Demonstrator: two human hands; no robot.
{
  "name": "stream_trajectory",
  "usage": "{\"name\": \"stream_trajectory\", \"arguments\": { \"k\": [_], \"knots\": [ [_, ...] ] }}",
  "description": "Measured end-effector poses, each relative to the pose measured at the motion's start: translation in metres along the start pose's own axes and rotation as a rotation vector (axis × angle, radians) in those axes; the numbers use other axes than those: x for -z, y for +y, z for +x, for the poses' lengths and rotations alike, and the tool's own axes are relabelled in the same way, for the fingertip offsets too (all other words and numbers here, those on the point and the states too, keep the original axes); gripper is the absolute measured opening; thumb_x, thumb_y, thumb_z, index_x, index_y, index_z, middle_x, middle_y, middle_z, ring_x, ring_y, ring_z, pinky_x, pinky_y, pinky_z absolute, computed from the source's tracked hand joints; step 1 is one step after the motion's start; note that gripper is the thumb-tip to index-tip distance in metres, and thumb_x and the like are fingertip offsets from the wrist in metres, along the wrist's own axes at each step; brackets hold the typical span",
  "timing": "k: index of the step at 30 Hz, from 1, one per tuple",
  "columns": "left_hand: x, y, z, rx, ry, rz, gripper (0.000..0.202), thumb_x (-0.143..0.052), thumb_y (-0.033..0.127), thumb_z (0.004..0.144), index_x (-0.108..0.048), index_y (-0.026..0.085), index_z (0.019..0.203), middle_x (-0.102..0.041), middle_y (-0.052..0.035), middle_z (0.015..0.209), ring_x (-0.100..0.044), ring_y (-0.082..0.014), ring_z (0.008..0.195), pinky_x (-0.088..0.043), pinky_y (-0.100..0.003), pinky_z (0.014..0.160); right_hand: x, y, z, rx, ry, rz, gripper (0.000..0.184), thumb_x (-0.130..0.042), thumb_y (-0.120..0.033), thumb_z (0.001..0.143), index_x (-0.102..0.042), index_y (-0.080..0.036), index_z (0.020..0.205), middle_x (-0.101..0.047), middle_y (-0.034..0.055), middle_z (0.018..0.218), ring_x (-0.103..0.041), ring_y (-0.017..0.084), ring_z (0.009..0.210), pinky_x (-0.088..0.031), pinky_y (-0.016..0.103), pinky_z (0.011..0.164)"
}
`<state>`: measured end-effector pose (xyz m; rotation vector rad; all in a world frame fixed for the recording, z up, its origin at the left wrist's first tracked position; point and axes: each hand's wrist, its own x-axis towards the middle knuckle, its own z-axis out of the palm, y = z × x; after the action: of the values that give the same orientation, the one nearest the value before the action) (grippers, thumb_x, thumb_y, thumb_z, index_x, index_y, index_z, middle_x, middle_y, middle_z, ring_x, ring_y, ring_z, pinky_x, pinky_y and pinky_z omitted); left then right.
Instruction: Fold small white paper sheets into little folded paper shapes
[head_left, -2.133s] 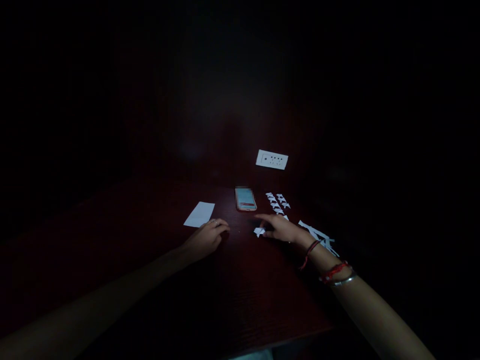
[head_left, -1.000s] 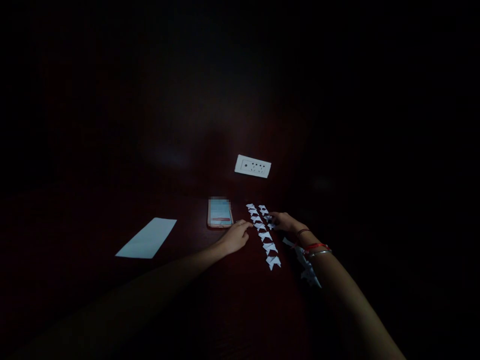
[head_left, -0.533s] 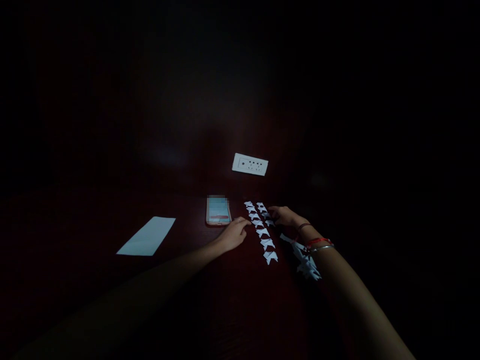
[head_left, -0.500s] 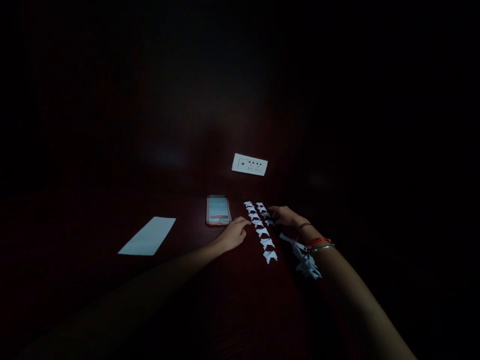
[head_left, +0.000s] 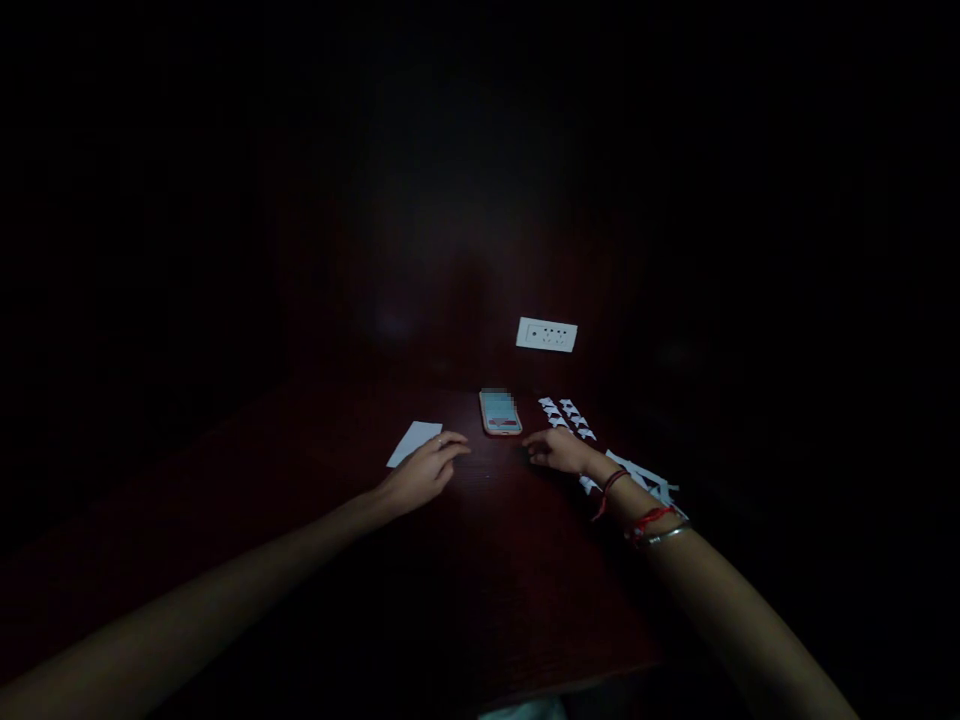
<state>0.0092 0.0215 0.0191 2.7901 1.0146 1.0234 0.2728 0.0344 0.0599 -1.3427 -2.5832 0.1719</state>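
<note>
The scene is very dim. My left hand (head_left: 422, 470) rests palm down on the dark red table (head_left: 495, 580), fingers stretched forward, its fingertips by the near edge of a white paper sheet (head_left: 412, 441). Palm down too, my right hand (head_left: 559, 450) points its fingers left, just in front of a phone (head_left: 500, 412) with a lit screen. Nothing shows in either hand. Two short rows of small folded white paper pieces (head_left: 566, 415) lie behind my right hand. Cut white paper strips (head_left: 646, 480) lie beside my right wrist, which wears red threads and a bangle.
A white socket plate (head_left: 547, 334) sits on the dark wall behind the table. The table's near edge (head_left: 570, 685) runs below my forearms. Everything beyond the table is black.
Both hands have left the rows of folded pieces. My left hand moved left to the white sheet; my right hand now rests in front of the phone. The view turned left.
</note>
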Motion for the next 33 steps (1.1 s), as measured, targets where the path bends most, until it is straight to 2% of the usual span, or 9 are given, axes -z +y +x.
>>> {"name": "stream_trajectory", "arguments": {
  "k": [3, 5, 9, 12, 17, 21, 25, 27, 33],
  "knots": [
    [0.039, -0.03, -0.045, 0.127, 0.018, 0.097, 0.03, -0.034, 0.017, 0.077, -0.048, 0.019, 0.103, -0.041, -0.0036, 0.112, -0.04, -0.017, 0.103, -0.029, -0.032, 0.092, -0.024, -0.056, 0.022, 0.092, 0.057, 0.03, 0.034, -0.05, -0.023, 0.072, -0.053, -0.014, 0.104, -0.056, 0.0082, 0.101, -0.051, 0.017, 0.094, -0.037, 0.027, 0.081],
    [0.055, -0.047, -0.065, 0.192, 0.036, 0.133, 0.029, -0.035, 0.02, 0.077, -0.048, 0.018, 0.104, -0.042, -0.0052, 0.111, -0.04, -0.0188, 0.102, -0.031, -0.034, 0.09, -0.039, -0.092, 0.04, 0.151, 0.091, 0.043, 0.037, -0.049, -0.026, 0.074, -0.049, -0.014, 0.109, -0.053, 0.0089, 0.107, -0.047, 0.017, 0.099, -0.034, 0.028, 0.085],
    [0.065, -0.067, -0.079, 0.263, 0.05, 0.164, 0.03, -0.035, 0.023, 0.078, -0.047, 0.015, 0.104, -0.047, -0.007, 0.103, -0.044, -0.0191, 0.097, -0.034, -0.035, 0.087, -0.062, -0.14, 0.071, 0.186, 0.144, 0.008, 0.044, -0.052, -0.034, 0.072, -0.046, -0.015, 0.111, -0.049, 0.0108, 0.111, -0.042, 0.02, 0.104, -0.033, 0.032, 0.085],
    [0.065, -0.072, -0.079, 0.275, 0.047, 0.171, 0.031, -0.033, 0.021, 0.079, -0.045, 0.015, 0.107, -0.047, -0.0066, 0.106, -0.043, -0.0177, 0.099, -0.033, -0.033, 0.088, -0.069, -0.154, 0.087, 0.174, 0.1, -0.022, 0.028, -0.048, -0.028, 0.076, -0.052, -0.019, 0.102, -0.053, 0.0088, 0.105, -0.046, 0.019, 0.1, -0.034, 0.031, 0.083],
    [0.063, -0.072, -0.08, 0.254, -0.004, 0.167, 0.03, -0.035, 0.02, 0.078, -0.047, 0.017, 0.106, -0.049, -0.0051, 0.104, -0.045, -0.0167, 0.097, -0.034, -0.031, 0.086, -0.069, -0.15, 0.086, 0.215, 0.063, -0.013, 0.02, -0.046, -0.021, 0.077, -0.059, -0.018, 0.092, -0.058, 0.0065, 0.096, -0.051, 0.016, 0.093, -0.034, 0.026, 0.082],
    [0.057, -0.063, -0.082, 0.241, -0.031, 0.172, 0.031, -0.035, 0.021, 0.08, -0.045, 0.019, 0.109, -0.046, -0.0048, 0.111, -0.042, -0.0178, 0.102, -0.032, -0.033, 0.087, -0.065, -0.137, 0.057, 0.356, 0.048, 0.092, 0.024, -0.046, -0.024, 0.077, -0.058, -0.016, 0.096, -0.059, 0.0053, 0.094, -0.052, 0.013, 0.087, -0.036, 0.021, 0.08],
    [0.04, -0.04, -0.079, 0.218, -0.063, 0.178, 0.03, -0.036, 0.025, 0.081, -0.044, 0.021, 0.11, -0.042, -0.0045, 0.117, -0.034, -0.0194, 0.11, -0.027, -0.035, 0.09, -0.056, -0.116, 0.015, 0.349, 0.047, 0.187, 0.029, -0.049, -0.027, 0.075, -0.055, -0.019, 0.102, -0.058, 0.0042, 0.095, -0.051, 0.013, 0.089, -0.036, 0.022, 0.081],
    [0.03, -0.024, -0.076, 0.15, -0.124, 0.17, 0.031, -0.035, 0.028, 0.083, -0.042, 0.022, 0.113, -0.043, -0.0041, 0.117, -0.034, -0.0186, 0.11, -0.028, -0.034, 0.089, -0.05, -0.106, -0.002, 0.315, 0.019, 0.205, 0.029, -0.051, -0.026, 0.074, -0.056, -0.019, 0.101, -0.057, 0.0041, 0.095, -0.052, 0.013, 0.087, -0.037, 0.023, 0.079],
    [0.011, 0.01, -0.059, 0.029, -0.237, 0.119, 0.033, -0.03, 0.036, 0.086, -0.038, 0.028, 0.117, -0.04, -0.0008, 0.122, -0.03, -0.0197, 0.114, -0.026, -0.035, 0.089, -0.032, -0.08, -0.024, 0.284, -0.033, 0.287, 0.034, -0.055, -0.019, 0.071, -0.054, -0.021, 0.104, -0.055, 0.0035, 0.101, -0.049, 0.014, 0.092, -0.036, 0.026, 0.083]
  ]
}}
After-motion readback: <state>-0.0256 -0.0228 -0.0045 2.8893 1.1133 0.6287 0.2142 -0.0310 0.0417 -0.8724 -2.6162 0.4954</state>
